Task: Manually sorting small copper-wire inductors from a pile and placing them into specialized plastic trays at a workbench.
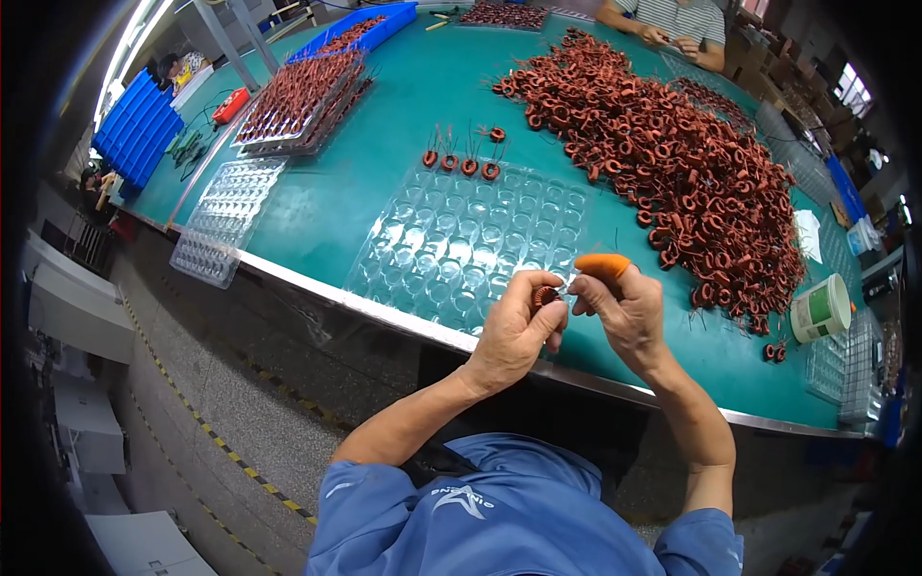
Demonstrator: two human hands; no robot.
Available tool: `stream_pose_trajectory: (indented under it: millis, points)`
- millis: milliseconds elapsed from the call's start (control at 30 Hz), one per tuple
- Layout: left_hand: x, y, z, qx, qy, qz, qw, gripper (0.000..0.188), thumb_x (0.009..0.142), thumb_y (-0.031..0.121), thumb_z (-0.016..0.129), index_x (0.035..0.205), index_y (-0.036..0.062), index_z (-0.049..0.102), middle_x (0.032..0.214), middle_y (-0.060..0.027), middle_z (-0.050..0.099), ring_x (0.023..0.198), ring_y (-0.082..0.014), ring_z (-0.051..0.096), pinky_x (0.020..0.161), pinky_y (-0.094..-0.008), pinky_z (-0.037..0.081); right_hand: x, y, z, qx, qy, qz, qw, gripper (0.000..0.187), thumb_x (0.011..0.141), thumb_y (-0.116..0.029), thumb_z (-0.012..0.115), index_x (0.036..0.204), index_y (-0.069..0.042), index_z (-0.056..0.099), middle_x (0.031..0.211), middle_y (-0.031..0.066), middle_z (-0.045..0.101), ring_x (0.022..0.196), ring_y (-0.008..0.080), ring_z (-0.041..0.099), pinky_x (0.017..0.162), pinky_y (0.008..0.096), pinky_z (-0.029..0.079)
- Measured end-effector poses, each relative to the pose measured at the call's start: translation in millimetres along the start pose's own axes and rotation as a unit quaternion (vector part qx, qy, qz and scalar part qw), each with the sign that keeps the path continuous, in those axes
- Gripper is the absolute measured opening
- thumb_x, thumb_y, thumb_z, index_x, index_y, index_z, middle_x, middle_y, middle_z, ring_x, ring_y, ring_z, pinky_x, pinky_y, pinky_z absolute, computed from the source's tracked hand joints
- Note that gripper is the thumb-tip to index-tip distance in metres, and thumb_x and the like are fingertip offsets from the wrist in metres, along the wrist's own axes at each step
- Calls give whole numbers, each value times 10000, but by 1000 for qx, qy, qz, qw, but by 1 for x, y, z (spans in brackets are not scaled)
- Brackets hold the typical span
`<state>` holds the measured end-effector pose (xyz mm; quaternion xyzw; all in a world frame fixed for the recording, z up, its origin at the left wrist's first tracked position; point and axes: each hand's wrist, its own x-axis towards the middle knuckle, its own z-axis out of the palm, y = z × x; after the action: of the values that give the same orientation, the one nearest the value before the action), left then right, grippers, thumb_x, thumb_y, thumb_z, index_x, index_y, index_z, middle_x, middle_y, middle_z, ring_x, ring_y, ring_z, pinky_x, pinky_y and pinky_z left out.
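- Head view: a matte green tabletop (pixel 312 226) seen from above, bent by the fisheye lens; the person works at its near edge.
- The left hand (pixel 509 336) grasps one small ring coil of copper-red wire (pixel 545 297) between thumb and fingers, above the near edge.
- The right hand (pixel 629 312) wears an orange rubber finger cover (pixel 603 265); its thumb and fingertips meet just beside that coil. Whether they pinch a wire lead I cannot tell.
- Partly behind the hands, a clear plastic tray with round pockets (pixel 432 240) lies at the tabletop's near edge. Four similar coils (pixel 470 167) line the tray's far edge, leads upward; a fifth (pixel 497 134) sits just beyond.
- A large heap of copper-red coils (pixel 663 163) spreads across the tabletop's right half.
- Toward the left edge stand stacked, coil-filled trays (pixel 303 101); another clear tray (pixel 228 216) overhangs the near left corner.
- Near the right edge, a white tub (pixel 821 309) carries a green label, its print too small to read.
- The person's blue shirt (pixel 538 514) shows a white star emblem with white lettering.
- At the far edge, a co-worker in a striped top (pixel 687 19) has both hands over the tabletop.
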<state>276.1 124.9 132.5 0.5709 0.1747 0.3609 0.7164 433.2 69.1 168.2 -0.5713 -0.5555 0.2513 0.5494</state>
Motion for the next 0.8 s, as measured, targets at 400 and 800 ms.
stream_pose_trajectory:
  millis: [400, 800]
  points:
    - [-4, 8, -4, 408, -30, 172, 896, 323, 802, 100, 652, 1078, -16, 531, 1099, -198, 516, 1014, -378, 525, 881, -424, 443, 145, 8, 14, -176, 19, -180, 968, 123, 864, -29, 609, 981, 2, 628, 766, 123, 650, 651, 167, 641, 589, 292, 504]
    - [-14, 42, -38, 510, -220, 181, 811, 574, 732, 272, 744, 1196, 35, 503, 1272, -182, 443, 1238, -364, 398, 1048, -504, 280, 164, 36, -3, -367, -35, -187, 910, 268, 876, -177, 644, 1045, 17, 570, 898, 192, 613, 822, 320, 630, 698, 387, 497]
